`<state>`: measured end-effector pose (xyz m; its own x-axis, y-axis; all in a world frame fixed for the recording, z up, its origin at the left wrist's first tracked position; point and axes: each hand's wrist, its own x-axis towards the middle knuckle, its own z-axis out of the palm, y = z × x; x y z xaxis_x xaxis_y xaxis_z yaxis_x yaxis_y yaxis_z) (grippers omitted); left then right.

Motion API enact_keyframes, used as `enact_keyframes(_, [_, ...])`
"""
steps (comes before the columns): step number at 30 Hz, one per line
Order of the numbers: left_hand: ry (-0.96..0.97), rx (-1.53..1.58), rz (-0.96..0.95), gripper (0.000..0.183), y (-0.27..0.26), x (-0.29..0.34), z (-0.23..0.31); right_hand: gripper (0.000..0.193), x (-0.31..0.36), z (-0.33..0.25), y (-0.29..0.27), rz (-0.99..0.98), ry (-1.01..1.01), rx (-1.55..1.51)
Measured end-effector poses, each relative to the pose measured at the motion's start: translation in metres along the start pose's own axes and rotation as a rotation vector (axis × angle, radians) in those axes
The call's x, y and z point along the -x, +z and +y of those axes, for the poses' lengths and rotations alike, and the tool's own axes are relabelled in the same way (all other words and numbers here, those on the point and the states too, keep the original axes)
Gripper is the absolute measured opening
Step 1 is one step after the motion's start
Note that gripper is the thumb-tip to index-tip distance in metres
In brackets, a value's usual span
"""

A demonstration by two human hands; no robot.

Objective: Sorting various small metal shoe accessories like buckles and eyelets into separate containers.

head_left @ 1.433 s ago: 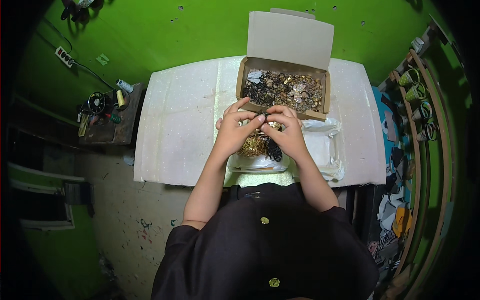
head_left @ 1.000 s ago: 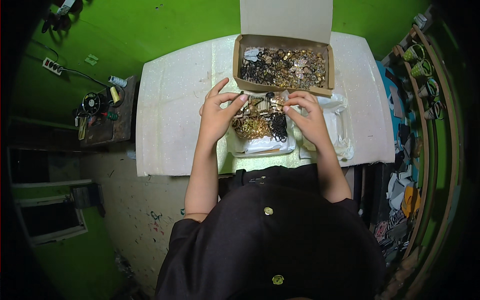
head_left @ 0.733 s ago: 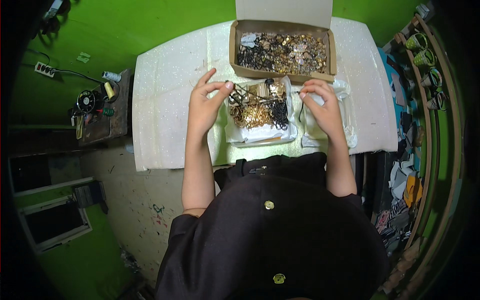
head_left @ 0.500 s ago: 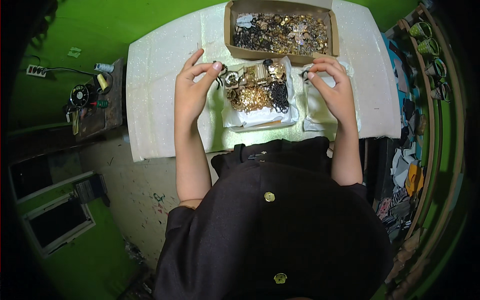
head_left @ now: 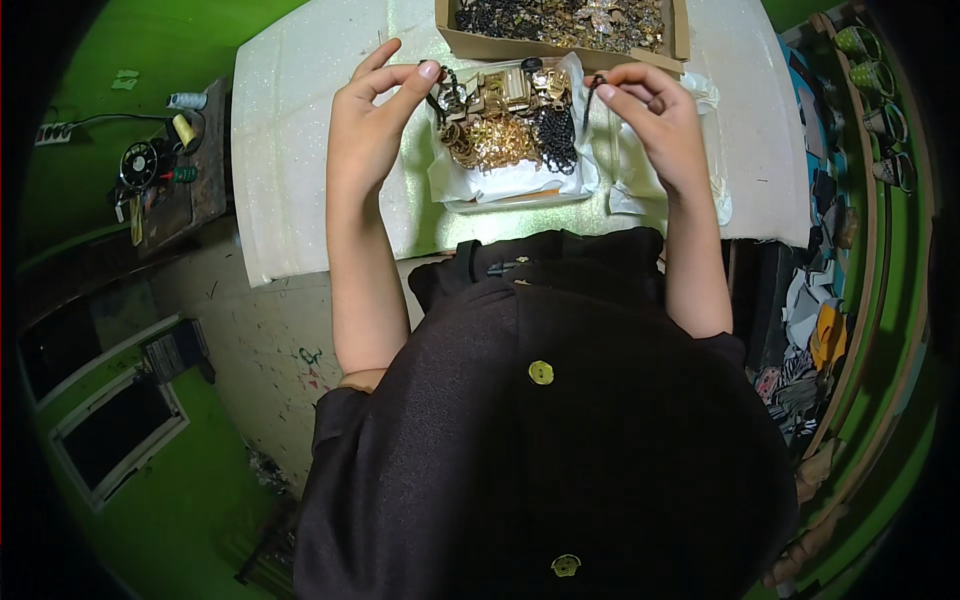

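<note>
My left hand [head_left: 375,120] pinches a short black chain [head_left: 447,80] between thumb and index finger at the tray's far left corner, its other fingers raised. On the other side, my right hand [head_left: 655,120] pinches a dark strand [head_left: 589,98], likely also chain, hanging beside the tray's right edge. Between the hands lies a shallow tray lined with white plastic [head_left: 480,188]. Inside it are a heap of gold-coloured pieces [head_left: 507,145], black chain [head_left: 556,140] and gold metal fittings [head_left: 510,88]. Whether the two held pieces join cannot be made out.
Behind the tray stands an open cardboard box [head_left: 540,48] full of dark and gold trinkets. A white plastic sheet [head_left: 640,185] lies right of the tray on the glittery white table [head_left: 300,150]. Thread spools and a small fan [head_left: 139,165] sit on a side bench. Shoes hang on a right-hand rack.
The view has shifted, so table, box and tray sit higher in the picture. My right hand is closer to the tray, and its dark strand now hangs down more visibly. Both pinches continue.
</note>
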<state>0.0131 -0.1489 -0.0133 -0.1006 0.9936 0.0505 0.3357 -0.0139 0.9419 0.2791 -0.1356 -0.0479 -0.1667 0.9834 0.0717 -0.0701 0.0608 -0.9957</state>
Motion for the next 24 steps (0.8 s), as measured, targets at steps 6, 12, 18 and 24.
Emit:
enact_keyframes(6, [0.002, -0.006, -0.017, 0.030, 0.006, 0.002, 0.000, 0.017, -0.001, 0.021, 0.010, -0.081, 0.127, -0.043])
enact_keyframes(12, [0.020, -0.021, -0.025, 0.031, 0.006, 0.003, 0.000, 0.016, -0.007, 0.048, 0.007, -0.095, 0.265, 0.055])
enact_keyframes(18, [0.008, 0.004, -0.044, 0.032, 0.010, 0.001, -0.003, 0.017, -0.002, 0.062, 0.001, -0.047, 0.244, 0.427])
enact_keyframes(24, [0.007, -0.012, -0.103, 0.034, 0.020, -0.001, -0.007, 0.027, 0.003, 0.057, -0.001, -0.008, 0.023, 0.879])
